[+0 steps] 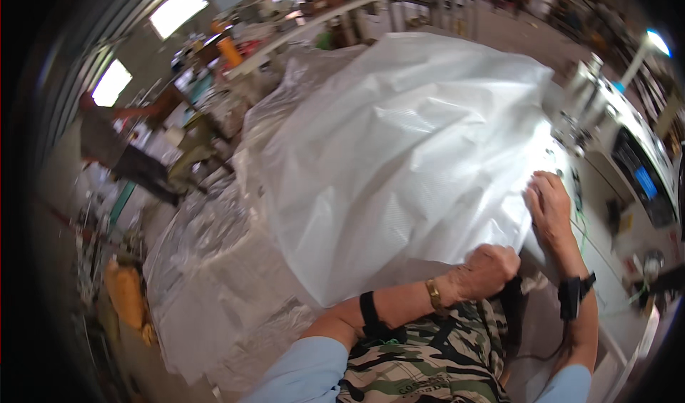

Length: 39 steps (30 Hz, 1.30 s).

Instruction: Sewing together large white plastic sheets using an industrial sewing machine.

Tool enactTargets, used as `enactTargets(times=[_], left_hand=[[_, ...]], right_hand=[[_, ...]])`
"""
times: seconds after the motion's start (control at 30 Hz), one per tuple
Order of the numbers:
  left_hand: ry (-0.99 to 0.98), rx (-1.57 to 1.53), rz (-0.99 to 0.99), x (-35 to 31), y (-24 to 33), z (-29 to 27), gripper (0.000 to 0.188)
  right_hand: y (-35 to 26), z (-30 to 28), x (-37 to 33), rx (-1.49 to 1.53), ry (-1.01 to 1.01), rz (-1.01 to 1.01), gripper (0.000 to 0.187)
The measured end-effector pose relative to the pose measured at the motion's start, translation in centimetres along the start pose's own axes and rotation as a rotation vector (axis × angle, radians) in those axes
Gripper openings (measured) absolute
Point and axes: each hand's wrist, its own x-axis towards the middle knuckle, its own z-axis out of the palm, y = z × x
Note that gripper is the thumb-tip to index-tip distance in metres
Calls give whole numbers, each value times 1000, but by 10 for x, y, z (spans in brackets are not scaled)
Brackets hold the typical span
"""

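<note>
A large white woven plastic sheet (399, 153) spreads, creased, over the work surface in front of me. My left hand (485, 269) is closed in a fist at its near right edge, gripping the sheet. Farther right, my right hand (551, 207) has its fingers bent and pinched on the sheet's right edge. Just beyond that hand stands a sewing machine (596, 110), its light shining brightly on the sheet. The sheet's edge near the needle area is washed out by glare.
Clear crinkled plastic (207, 239) and pale sheeting (207, 317) hang at the left. A control panel with a blue screen (646, 178) sits at the right, below a lamp (656, 43). Another person (118, 143) stands at the far left. A yellow-orange bundle (125, 296) lies lower left.
</note>
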Motion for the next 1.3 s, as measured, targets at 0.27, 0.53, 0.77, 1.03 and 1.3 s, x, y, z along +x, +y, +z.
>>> enactTargets(times=[0.27,0.53,0.77,1.03,1.3], left_hand=[[14,264,22,0,5,11,9],[73,218,70,1,8,9,13],[41,327,35,-2,11,8,13],[-31,331,-7,-3,10,11,14],[5,294,-1,-5,9,10,15]], right_hand=[[3,-2,1,-29,-60,-11,20],[13,0,-7,7,-74,23,18],[3,-3,-4,13,-67,29,17],[5,-3,-2,-27,-89,24,17],[1,-4,-3,-20,-100,73,22]])
